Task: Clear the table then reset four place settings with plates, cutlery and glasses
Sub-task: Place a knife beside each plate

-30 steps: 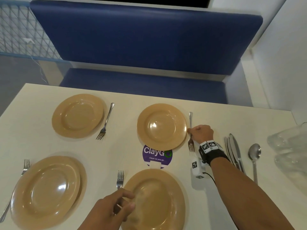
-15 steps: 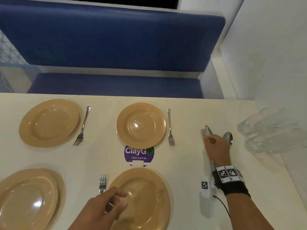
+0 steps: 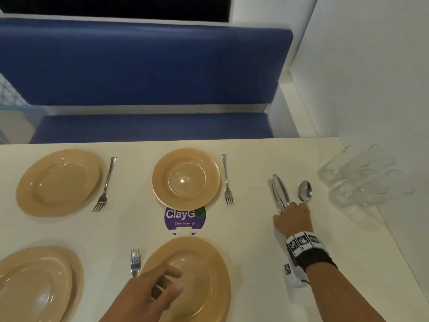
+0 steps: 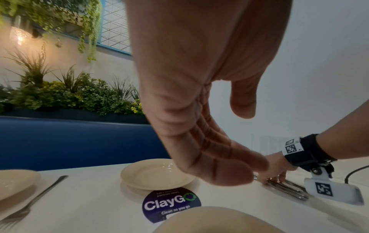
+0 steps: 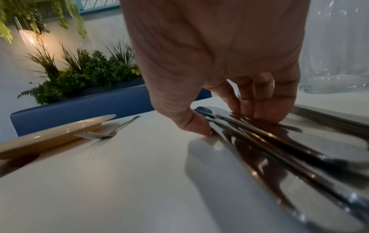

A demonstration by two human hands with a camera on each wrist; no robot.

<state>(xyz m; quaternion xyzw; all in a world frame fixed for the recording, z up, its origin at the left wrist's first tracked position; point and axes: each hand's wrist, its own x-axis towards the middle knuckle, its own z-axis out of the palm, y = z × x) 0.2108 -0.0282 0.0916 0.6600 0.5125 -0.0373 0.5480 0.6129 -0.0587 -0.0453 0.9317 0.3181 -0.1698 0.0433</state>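
Observation:
Four tan plates lie on the cream table [image 3: 243, 228]: far left [image 3: 58, 182], far middle [image 3: 185, 178], near left [image 3: 34, 284] and near middle [image 3: 197, 275]. A fork lies beside the far left plate [image 3: 104, 184], the far middle plate [image 3: 227, 180] and the near middle plate [image 3: 135, 261]. My right hand [image 3: 287, 206] reaches down on a bundle of knives [image 3: 279, 191]; in the right wrist view its thumb and fingers [image 5: 263, 110] pinch the knives [image 5: 279, 141]. A spoon [image 3: 305, 192] lies just right of them. My left hand [image 3: 177, 283] hovers over the near middle plate, fingers loosely curved, holding nothing.
Several clear glasses [image 3: 362, 175] stand at the table's far right corner against the white wall. A purple ClayGo sticker [image 3: 185, 218] sits between the two middle plates. A blue bench [image 3: 139, 66] runs behind the table's far edge.
My right hand left the fork by the far middle plate, moved right and closed on the knives. The head view swung right. My left hand barely moved.

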